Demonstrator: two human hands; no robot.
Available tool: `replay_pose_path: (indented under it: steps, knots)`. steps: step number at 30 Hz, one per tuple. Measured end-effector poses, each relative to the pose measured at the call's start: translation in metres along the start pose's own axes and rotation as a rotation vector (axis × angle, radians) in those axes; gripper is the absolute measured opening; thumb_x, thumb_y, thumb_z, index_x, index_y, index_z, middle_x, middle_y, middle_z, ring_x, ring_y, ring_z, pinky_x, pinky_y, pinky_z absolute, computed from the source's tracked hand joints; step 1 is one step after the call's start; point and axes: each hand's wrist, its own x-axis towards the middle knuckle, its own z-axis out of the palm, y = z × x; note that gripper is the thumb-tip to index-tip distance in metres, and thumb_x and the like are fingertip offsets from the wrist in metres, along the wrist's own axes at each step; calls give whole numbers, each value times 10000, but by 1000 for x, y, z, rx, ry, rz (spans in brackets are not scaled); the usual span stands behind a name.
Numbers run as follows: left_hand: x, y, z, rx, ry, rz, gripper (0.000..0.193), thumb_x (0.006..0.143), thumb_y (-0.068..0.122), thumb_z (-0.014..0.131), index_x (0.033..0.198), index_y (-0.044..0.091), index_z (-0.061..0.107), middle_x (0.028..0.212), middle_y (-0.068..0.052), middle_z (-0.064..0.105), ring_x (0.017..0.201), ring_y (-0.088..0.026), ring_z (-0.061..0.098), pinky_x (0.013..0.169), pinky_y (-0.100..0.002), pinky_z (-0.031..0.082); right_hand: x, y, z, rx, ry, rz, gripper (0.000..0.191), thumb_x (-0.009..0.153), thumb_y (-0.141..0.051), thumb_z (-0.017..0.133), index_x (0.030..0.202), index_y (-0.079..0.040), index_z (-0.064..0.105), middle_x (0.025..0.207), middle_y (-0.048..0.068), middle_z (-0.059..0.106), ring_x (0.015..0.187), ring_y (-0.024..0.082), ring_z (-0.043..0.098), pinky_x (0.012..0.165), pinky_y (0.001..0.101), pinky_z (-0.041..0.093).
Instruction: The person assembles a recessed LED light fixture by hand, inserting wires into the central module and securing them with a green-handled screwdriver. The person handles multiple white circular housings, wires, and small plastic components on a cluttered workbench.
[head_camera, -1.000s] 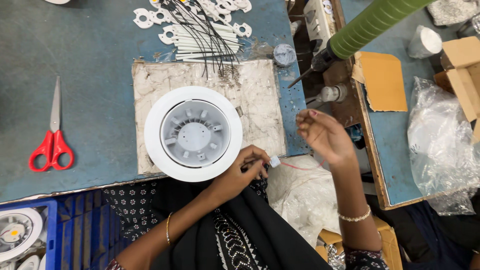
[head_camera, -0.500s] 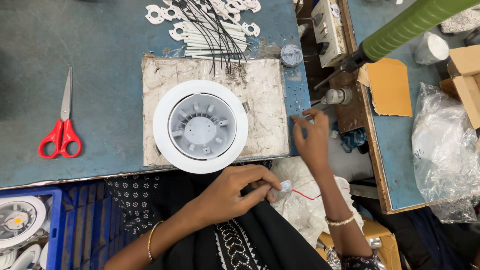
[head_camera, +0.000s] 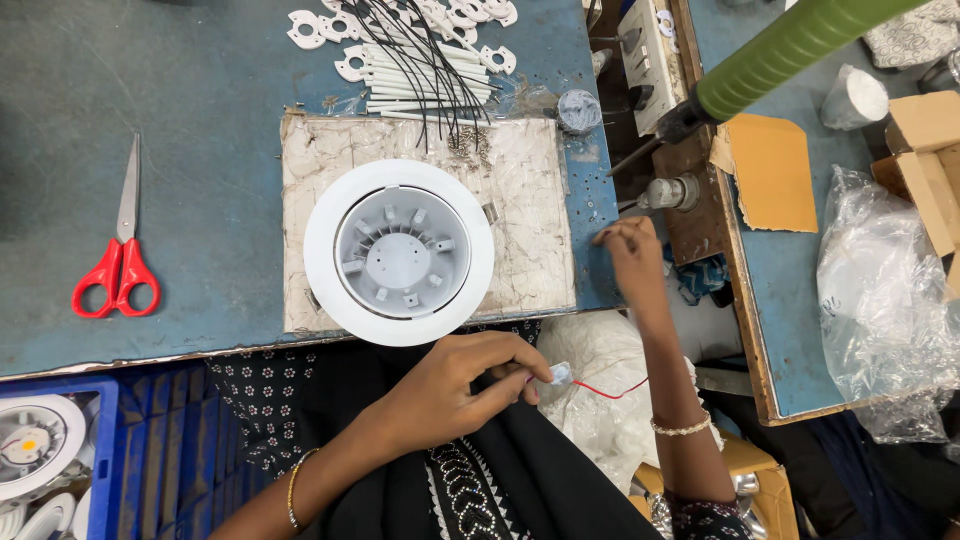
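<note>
— Blue worktable (head_camera: 200, 250) all round, and the white round lamp housing (head_camera: 398, 252) sits on the worn board (head_camera: 520, 200)?

— Yes. Just below the housing, the left hand (head_camera: 460, 385) has its fingers clamped on a small white connector (head_camera: 560, 375); its red wire (head_camera: 605, 390) runs rightward, long axis roughly level.

— And the right hand (head_camera: 630, 255)?

— Right of the housing at the table's edge, fingertips pinched together — on what, I cannot tell. Half a second ago it was about there; a second ago it was nearer the connector.

— Containers?

— A blue crate (head_camera: 70, 400), lower left of the housing, holds similar white fittings. Red scissors (head_camera: 118, 270) lie left.
</note>
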Motion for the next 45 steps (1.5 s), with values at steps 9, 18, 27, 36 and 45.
replay_pose_path:
  steps: [9, 18, 27, 36, 45]
  knots:
    - [-2, -4, -16, -19, 21, -54, 152, 951, 29, 610, 1070, 9, 703, 969, -74, 750, 839, -141, 773, 752, -271, 611, 21, 18, -12, 343, -87, 305, 222, 953, -137, 575, 878, -4, 735, 1045, 21, 581, 911, 94, 513, 831, 241, 407]
    - [0, -10, -30, -9, -4, -43, 152, 960, 34, 607, 1082, 12, 695, 965, -82, 748, 849, -155, 772, 764, -284, 610, 25, -17, 12, -52, 66, 7, 180, 959, -78, 594, 947, -7, 759, 993, 51, 586, 950, 134, 557, 800, 282, 447]
    - [-5, -15, -43, -34, -8, -36, 157, 959, 29, 602, 1088, 9, 689, 970, -88, 740, 867, -165, 767, 788, -293, 609, -15, -68, 42, -533, 218, -322, 154, 927, -39, 674, 1059, 15, 734, 1029, 144, 659, 952, 343, 593, 846, 429, 490]
    - [-31, 8, -50, -21, 10, 1, 167, 960, 20, 616, 1106, 13, 697, 976, -86, 744, 869, -158, 765, 799, -288, 610, -15, -71, 19, -266, 91, -85, 153, 970, -125, 655, 957, 24, 691, 976, 158, 697, 875, 240, 702, 834, 348, 559]
    - [-61, 56, -74, 126, 181, 154, 207, 962, -21, 658, 1160, 28, 694, 1001, -72, 766, 870, -117, 780, 777, -251, 620, -50, -178, -26, 425, -555, -78, 258, 1048, -237, 603, 1154, -2, 598, 1122, 145, 724, 1072, 240, 720, 976, 404, 584]
